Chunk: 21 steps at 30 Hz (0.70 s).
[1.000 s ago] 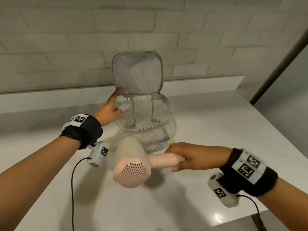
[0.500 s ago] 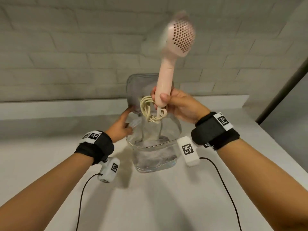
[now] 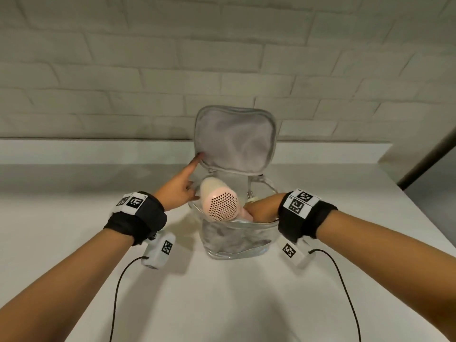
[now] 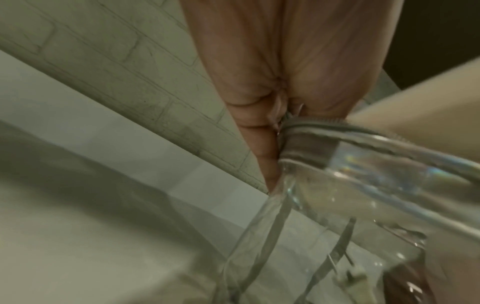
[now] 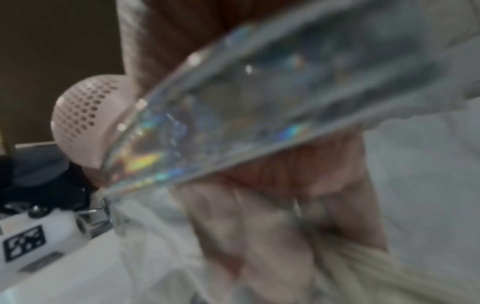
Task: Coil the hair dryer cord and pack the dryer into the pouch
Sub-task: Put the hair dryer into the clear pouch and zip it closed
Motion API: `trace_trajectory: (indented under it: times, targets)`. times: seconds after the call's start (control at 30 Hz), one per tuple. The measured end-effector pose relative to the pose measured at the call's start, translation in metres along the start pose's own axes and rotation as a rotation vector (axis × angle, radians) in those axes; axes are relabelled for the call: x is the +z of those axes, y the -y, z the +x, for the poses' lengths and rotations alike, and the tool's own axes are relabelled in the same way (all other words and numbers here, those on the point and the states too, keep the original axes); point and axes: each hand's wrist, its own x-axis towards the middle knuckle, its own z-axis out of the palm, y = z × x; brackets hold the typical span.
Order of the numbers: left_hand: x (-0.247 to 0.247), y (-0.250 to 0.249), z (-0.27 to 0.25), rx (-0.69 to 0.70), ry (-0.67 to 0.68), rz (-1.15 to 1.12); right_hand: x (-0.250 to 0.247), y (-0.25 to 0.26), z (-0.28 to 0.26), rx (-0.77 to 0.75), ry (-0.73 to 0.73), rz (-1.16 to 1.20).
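A clear pouch [image 3: 234, 240] with a grey lid [image 3: 234, 141] flipped up stands on the white counter. The pink hair dryer [image 3: 220, 203] lies partly inside it, its perforated rear grille [image 5: 85, 115] poking over the front rim. My right hand [image 3: 264, 208] reaches into the pouch and grips the dryer's handle; through the clear wall its fingers [image 5: 272, 205] show curled, with the pale coiled cord [image 5: 363, 271] below them. My left hand [image 3: 180, 191] pinches the pouch's zipper rim [image 4: 306, 125] at the left, its index finger touching the lid.
The white counter [image 3: 222, 304] spreads in front of the pouch. A raised ledge [image 3: 98, 151] and a brick wall run close behind it. The counter ends at the right by a dark gap [image 3: 431, 164]. Black wrist-camera cables trail off both arms.
My right hand swung the dryer up from the counter, held it upright over the pouch with the coiled cord, then lowered it inside. My left hand has stayed at the pouch's left rim.
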Motion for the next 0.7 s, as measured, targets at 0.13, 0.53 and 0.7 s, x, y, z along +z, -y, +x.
trace_trajectory:
  times: [0.13,0.53,0.7]
  targets:
    - [0.002,0.004,0.0,-0.023,0.033,-0.059,0.008,-0.005,0.012,0.041,0.199,0.087]
    - [0.002,0.001,-0.004,0.007,-0.024,0.026,-0.001,0.002,-0.019,-0.141,-0.26,0.108]
    - [0.011,-0.002,-0.005,0.037,-0.029,0.023,0.001,0.009,-0.022,-0.051,-0.173,-0.034]
